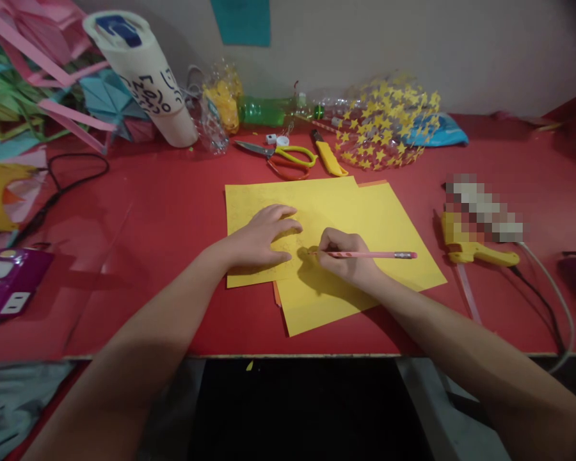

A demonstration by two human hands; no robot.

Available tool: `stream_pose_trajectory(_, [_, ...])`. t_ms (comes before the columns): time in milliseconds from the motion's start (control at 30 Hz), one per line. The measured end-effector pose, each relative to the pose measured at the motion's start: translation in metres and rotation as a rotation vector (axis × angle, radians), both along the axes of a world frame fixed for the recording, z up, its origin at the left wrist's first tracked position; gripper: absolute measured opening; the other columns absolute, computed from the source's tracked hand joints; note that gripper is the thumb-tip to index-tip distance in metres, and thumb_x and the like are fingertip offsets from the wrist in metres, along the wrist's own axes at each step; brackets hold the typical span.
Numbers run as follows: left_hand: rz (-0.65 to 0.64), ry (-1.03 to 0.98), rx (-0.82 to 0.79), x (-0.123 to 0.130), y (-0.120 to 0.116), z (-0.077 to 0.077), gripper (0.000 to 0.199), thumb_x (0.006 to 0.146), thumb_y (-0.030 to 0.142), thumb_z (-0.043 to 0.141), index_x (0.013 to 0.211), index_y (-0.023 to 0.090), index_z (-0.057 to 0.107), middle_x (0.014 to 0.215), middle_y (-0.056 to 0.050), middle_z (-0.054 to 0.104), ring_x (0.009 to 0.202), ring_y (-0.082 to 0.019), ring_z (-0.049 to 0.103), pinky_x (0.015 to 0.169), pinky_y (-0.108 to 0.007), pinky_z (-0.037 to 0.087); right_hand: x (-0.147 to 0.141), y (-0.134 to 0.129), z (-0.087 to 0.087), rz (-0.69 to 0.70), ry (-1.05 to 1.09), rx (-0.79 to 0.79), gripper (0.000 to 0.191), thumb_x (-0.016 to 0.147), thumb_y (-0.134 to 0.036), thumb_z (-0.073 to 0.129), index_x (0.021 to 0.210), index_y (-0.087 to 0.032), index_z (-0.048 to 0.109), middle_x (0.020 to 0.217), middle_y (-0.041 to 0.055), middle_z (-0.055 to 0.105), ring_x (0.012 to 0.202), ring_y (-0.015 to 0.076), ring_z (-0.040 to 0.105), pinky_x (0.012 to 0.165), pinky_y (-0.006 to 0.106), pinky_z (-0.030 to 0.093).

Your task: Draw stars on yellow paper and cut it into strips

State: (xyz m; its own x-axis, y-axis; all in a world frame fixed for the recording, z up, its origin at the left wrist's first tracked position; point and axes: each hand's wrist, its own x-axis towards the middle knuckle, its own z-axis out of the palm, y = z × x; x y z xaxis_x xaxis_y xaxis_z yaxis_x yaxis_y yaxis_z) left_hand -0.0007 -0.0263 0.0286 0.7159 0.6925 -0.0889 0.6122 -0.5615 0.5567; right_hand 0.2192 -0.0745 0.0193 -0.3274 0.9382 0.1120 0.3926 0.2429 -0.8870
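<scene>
My right hand (348, 256) grips a pink pencil (377, 255) with an eraser end, its tip at the yellow paper (336, 211). My left hand (264, 238) lies on the left part of the yellow sheets, fingers spread. Faint pencil marks cover the paper around the left hand; their shapes are too small to make out clearly. Two or more yellow sheets overlap at different angles, and thin orange edges (277, 294) peek out beneath them.
Behind the paper lie scissors (292, 157), a yellow utility knife (330, 153), a green bottle (269, 111) and yellow stars in clear wrap (388, 125). A white tumbler (144, 80) leans at back left. Glue guns (475, 246) with cords and a purple device (14, 282) lie to the sides.
</scene>
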Motion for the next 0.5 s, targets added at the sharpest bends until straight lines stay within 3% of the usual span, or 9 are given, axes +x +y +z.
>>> stream_pose_trajectory(500, [0.005,0.014,-0.008,0.0011,-0.0009,0.002,0.05,0.078,0.036,0.062,0.125,0.022,0.055,0.151,-0.013,0.033,0.144,-0.031,0.024,0.117,-0.051,0.024,0.0006,-0.0045,0.0033,0.093,-0.074,-0.019,0.012,0.071,-0.018,0.052,0.063,-0.021,0.044,0.053,-0.0057,0.045,0.048,0.0072,0.036,0.046,0.022,0.026])
